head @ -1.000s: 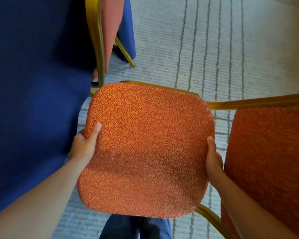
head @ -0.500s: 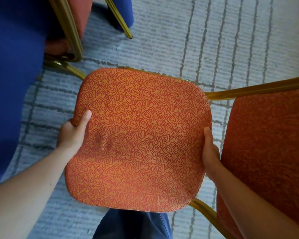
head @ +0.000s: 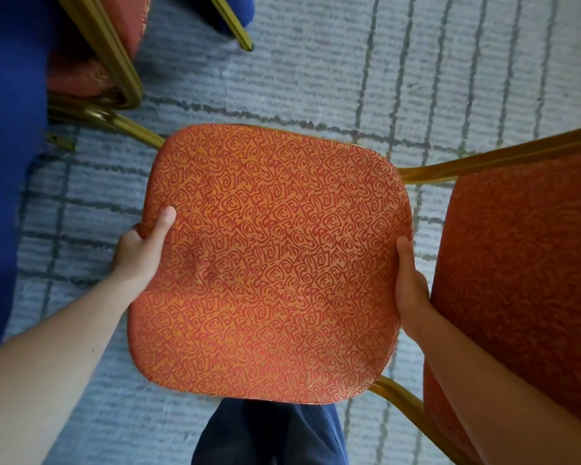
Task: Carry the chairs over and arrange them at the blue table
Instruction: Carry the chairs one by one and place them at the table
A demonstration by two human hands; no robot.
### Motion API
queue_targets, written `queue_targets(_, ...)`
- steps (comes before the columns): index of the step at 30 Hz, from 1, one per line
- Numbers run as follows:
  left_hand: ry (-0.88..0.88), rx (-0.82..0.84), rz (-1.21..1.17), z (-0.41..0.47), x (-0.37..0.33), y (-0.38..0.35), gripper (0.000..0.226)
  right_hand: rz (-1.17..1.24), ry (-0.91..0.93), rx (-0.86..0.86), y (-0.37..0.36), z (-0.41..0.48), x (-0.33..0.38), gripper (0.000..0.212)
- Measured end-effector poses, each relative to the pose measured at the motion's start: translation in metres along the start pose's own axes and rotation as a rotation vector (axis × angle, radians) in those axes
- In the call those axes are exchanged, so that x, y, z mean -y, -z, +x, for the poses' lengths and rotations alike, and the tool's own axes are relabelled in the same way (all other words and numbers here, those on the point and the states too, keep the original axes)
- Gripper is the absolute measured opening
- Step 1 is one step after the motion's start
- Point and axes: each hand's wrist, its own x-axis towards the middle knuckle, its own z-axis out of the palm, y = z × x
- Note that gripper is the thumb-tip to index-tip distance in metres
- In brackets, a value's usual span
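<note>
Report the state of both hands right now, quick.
Left hand: grips the chair seat at its left edge.
Right hand: grips the chair seat at its right edge.

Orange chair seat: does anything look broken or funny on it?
Nothing broken. The orange seat only has a soft dent in its cushion near the left hand; the right hand grips the opposite edge.

The chair [head: 272,263] has moved away from the blue table [head: 7,162]; more carpet [head: 81,203] now shows between them, and the table fills less of the left side.
</note>
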Motion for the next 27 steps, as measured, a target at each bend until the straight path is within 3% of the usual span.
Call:
queue_targets(3,-0.015,-0.014,-0.008,-0.004,0.000,-0.001,0.083,-0.023,-0.005,-0.011,0.001,-0.004,0.001,0.054)
queue_targets(6,-0.035,-0.020,-0.006,-0.011,0.000,-0.001,0.064,-0.044,-0.025,-0.054,0.006,-0.007,-0.002,0.059)
queue_targets(10,-0.042,-0.014,0.008,-0.027,0.000,0.001,0.053,-0.031,-0.031,-0.062,0.015,-0.020,-0.014,0.053)
queue_targets(18,0.036,0.033,0.029,-0.045,0.031,0.005,0.087,-0.033,-0.127,-0.057,0.019,-0.033,-0.053,0.055)
queue_targets(27,0.087,0.117,0.003,-0.043,0.044,0.003,0.047,0.049,-0.084,0.025,0.017,-0.029,-0.060,0.043)
